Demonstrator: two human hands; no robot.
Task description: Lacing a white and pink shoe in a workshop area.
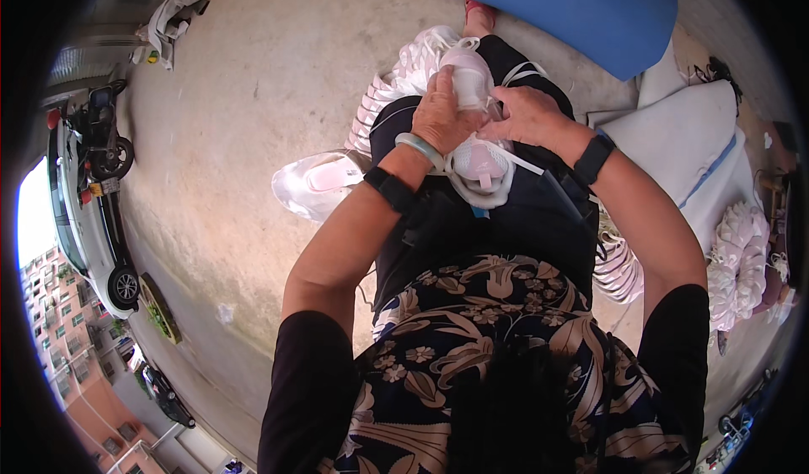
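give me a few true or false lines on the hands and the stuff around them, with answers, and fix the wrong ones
1. The left hand and right hand are both on a pink-and-white shoe. True.
2. The bangle is on the right wrist. False: the bangle is on the left wrist.
3. A blue mat lies beyond the hands, toward the top right. True.
4. A white car stands on the person's right. False: the white car is on the left.
5. The left wrist wears a black band. True.
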